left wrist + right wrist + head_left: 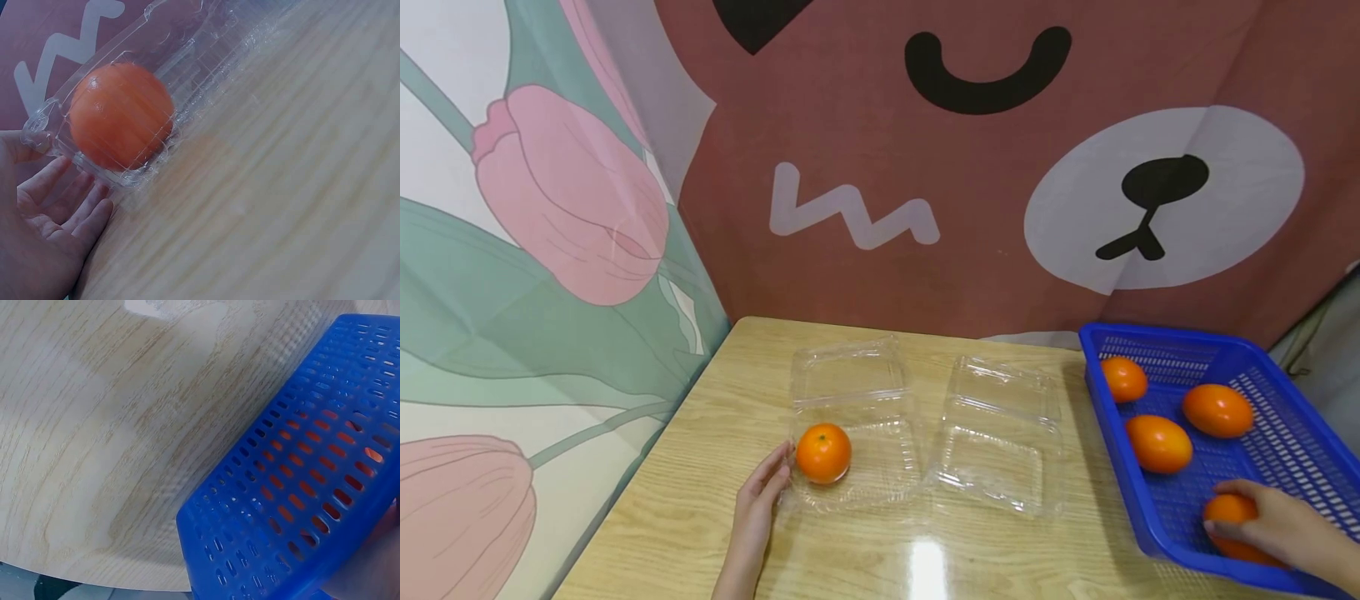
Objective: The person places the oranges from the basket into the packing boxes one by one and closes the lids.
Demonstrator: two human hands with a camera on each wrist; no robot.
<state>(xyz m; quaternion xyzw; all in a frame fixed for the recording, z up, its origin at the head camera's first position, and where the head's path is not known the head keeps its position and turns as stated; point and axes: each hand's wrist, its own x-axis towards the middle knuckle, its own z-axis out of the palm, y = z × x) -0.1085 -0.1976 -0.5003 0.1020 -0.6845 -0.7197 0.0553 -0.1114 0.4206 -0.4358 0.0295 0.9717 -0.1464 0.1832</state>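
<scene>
An orange (823,453) sits in the left half of an open clear plastic clamshell box (880,479). My left hand (760,500) is at that box's left edge, its fingertips right at the rim beside the orange. In the left wrist view, the fingers (44,178) are fairly straight and the thumb overlaps the box's corner tab. On the right, my right hand (1277,525) grips another orange (1228,508) in the near end of a blue plastic basket (1112,467). In the right wrist view, the basket's slotted wall (300,469) hides most of that hand and fruit.
A second open clear clamshell box (996,467) stands between the first one and the basket. Several more oranges (1217,410) lie in the basket. The wooden table (827,558) meets a cartoon-printed cloth (850,283) behind and a tulip-printed cloth (572,200) on the left.
</scene>
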